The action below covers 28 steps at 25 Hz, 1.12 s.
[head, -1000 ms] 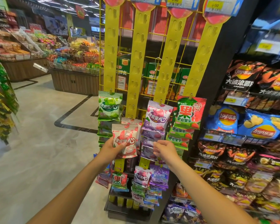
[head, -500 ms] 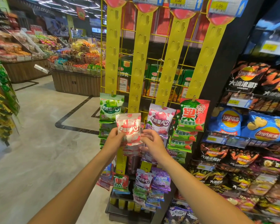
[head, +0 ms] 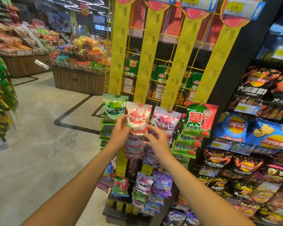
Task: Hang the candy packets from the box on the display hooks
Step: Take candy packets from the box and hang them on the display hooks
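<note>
fingers (head: 123, 122) clamped on the red-and-white plastic candy packet (head: 138, 117): my left hand (head: 119, 132) at its side, my right hand (head: 156, 141) at its bottom, holding its top at the second yellow perforated strip (head: 145, 62) so a hook catches; can't tell if hooked.

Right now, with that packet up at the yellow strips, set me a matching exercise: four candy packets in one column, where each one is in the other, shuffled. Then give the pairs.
Packets
1. green packet
2. red-and-white packet
3. top purple packet
4. watermelon packet

Places
A. hangs farthest right of the four
B. pinched between the left hand and the right hand
C. hangs farthest left of the four
D. hangs just left of the watermelon packet

Pairs: 1-C, 2-B, 3-D, 4-A
</note>
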{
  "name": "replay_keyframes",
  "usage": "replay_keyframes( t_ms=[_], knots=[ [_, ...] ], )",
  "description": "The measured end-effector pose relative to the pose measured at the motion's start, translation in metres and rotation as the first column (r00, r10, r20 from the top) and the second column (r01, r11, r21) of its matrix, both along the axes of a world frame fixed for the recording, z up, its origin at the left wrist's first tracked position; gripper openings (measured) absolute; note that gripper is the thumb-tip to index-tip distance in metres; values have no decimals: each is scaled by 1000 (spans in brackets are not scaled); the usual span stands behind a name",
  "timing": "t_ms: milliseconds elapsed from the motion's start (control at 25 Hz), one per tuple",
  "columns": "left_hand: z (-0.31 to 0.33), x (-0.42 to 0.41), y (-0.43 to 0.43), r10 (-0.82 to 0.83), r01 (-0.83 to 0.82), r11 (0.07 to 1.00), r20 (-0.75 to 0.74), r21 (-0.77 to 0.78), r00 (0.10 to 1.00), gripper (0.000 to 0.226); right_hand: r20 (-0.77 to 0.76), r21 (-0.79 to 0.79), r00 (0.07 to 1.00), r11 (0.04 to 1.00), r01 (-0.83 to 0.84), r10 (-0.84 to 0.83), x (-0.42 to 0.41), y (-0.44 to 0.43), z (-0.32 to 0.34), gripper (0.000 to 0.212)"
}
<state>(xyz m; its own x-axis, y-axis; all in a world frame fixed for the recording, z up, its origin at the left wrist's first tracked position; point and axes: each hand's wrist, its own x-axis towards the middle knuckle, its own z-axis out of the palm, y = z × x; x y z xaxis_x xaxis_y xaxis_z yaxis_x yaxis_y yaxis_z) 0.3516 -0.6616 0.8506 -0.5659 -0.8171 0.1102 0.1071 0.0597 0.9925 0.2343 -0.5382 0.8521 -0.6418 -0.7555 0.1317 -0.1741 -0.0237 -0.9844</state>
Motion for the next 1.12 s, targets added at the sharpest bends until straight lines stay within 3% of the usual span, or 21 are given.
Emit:
replay_keyframes(
  t_ms=[600,800,1000,1120],
  knots=[
    [-40,2,-4,-50,56,998,152,-38,987,63,-8,141,1000,990,-11,12,-1,-1,-30,46],
    [-52,6,-9,-68,83,994,185,-75,980,77,-156,214,987,977,1,33,1,5,-34,51],
    [-40,22,14,37,45,972,338,-230,941,67,-197,288,978,958,-6,65,-1,11,-34,55],
    [-42,30,23,134,50,914,417,-402,899,63,-232,320,970,947,9,69,-2,24,-31,52]
  ],
)
